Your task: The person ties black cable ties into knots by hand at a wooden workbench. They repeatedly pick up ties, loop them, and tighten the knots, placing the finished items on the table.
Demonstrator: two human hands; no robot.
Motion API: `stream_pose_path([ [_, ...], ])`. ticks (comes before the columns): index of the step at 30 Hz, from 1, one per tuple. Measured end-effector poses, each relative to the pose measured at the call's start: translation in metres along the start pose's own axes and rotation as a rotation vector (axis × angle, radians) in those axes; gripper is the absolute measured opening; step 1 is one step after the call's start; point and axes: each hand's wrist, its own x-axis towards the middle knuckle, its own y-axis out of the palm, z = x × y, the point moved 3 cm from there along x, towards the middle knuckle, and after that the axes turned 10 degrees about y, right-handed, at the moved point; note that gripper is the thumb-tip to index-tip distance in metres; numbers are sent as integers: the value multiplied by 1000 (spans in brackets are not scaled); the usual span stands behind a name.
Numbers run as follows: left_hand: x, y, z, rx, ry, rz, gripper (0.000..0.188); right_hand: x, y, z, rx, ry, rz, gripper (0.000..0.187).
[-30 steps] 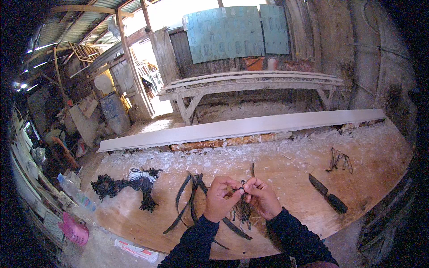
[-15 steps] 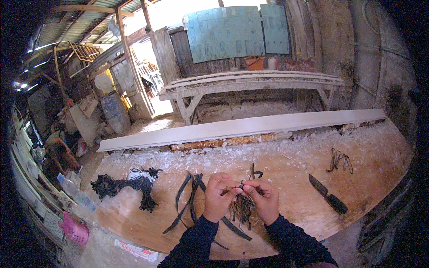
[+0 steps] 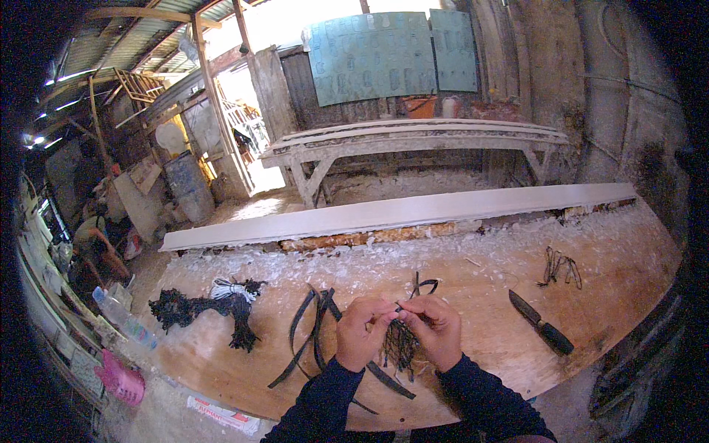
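Observation:
My left hand point(image 3: 362, 334) and my right hand point(image 3: 438, 332) meet over the plywood table, thumbs and fingertips pinched together. Between them is the top of a bundle of dark cords point(image 3: 399, 350), whose loose strands hang down or lie on the wood below. The exact spot they grip is small and partly covered by the fingers. Beside my left hand lie several flat black strips point(image 3: 320, 325), some running under my forearm. Another dark strip point(image 3: 426, 285) curls up just beyond my fingers.
To the left, knotted black cord bundles point(image 3: 177, 308) lie with a white cord tie point(image 3: 233, 289). A black-handled knife point(image 3: 543, 322) and thin dark loops point(image 3: 560, 269) lie right. A long white plaster-like strip point(image 3: 399, 214) spans the far edge. A plastic bottle point(image 3: 125, 319) stands left.
The fingers of my left hand have curled in closer to the right fingertips at the top of the cord bundle. Everything else on the table stays in place.

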Motion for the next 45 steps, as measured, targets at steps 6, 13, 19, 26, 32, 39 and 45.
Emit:
stream_pose_path([
  [6, -3, 2, -5, 12, -12, -10, 17, -3, 3, -6, -20, 64, -25, 7],
  [13, -14, 15, 14, -237, -207, -61, 19, -2, 3, -11, -70, 64, 20, 6],
  [19, -17, 21, 19, -594, -465, -41, 12, 2, 5, -20, 479, 403, 284, 9],
  [26, -20, 22, 19, -669, -556, -22, 11, 3, 10, -25, 904, 676, 427, 10],
  [32, -18, 24, 22, -555, -481, -31, 10, 2, 11, -29, 1047, 766, 410, 10],
  [39, -15, 18, 18, -427, -477, -20, 10, 2, 9, -35, 956, 771, 354, 12],
  [45, -14, 17, 19, -514, -444, -38, 11, 2, 7, -37, 850, 747, 317, 12],
])
